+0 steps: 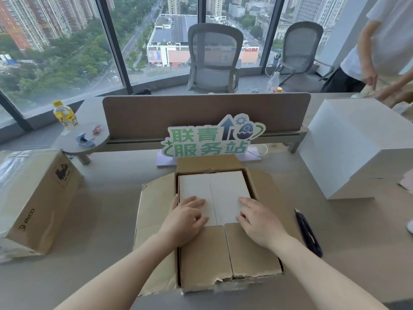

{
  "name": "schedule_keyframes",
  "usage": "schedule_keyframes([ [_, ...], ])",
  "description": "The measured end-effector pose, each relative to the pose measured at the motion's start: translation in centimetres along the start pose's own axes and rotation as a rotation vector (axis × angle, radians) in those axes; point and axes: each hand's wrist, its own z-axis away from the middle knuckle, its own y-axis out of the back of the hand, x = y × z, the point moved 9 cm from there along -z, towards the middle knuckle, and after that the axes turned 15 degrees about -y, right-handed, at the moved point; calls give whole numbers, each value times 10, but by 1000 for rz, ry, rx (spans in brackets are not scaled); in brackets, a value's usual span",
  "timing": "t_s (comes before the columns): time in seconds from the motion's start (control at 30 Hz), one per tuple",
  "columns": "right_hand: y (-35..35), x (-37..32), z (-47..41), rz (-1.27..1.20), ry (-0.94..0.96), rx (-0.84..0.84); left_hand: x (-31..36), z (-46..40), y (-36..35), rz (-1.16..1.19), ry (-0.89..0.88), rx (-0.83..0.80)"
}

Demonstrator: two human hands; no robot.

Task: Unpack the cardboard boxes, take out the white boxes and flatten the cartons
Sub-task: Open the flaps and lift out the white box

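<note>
1. On the worktop [335, 231], an opened cardboard carton [156, 211] is seen, white boxes [212, 191] inside.
2. Left hand [186, 217] and right hand [259, 219] are laid flat on them, fingers relaxed, nothing gripped.

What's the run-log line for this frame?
stage: unpacking | open carton flaps out | white boxes inside | left hand, right hand flat on them | sealed carton left

Floor-to-ceiling windows [67, 41] with dark mullions fill the top of the frame, daylight showing high-rise towers and trees far below. Two grey mesh office chairs [213, 57] stand before the glass. A brown divider panel [201, 113] crosses the grey bench [111, 209] at mid-frame.
</note>
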Motion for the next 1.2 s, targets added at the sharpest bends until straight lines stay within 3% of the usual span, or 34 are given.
schedule_keyframes([
  [0.13,24,-4,21,-73,-71,-11,15,16,18,47,67,110],
  [0.3,67,-11,53,-222,-49,-19,37,46,52,300,200,246],
  [0.4,84,-12,78,-307,0,-118,61,71,51,506,226,200],
  [0.57,46,-1,129,-153,27,-505,103,120,11,646,313,58],
  [0.67,17,6,144,-6,103,-446,118,144,-17,626,371,-12],
  [0.7,10,7,144,9,127,-385,120,149,-26,542,376,-64],
  [0.77,-3,11,143,36,170,-270,119,151,-36,142,321,-162],
  [0.87,-21,17,140,146,211,-177,107,143,-39,-223,321,-152],
  [1.0,-37,26,127,278,194,-37,84,132,-48,-374,327,-152],
  [1.2,-50,28,123,286,226,153,72,127,-60,-403,283,-34],
])
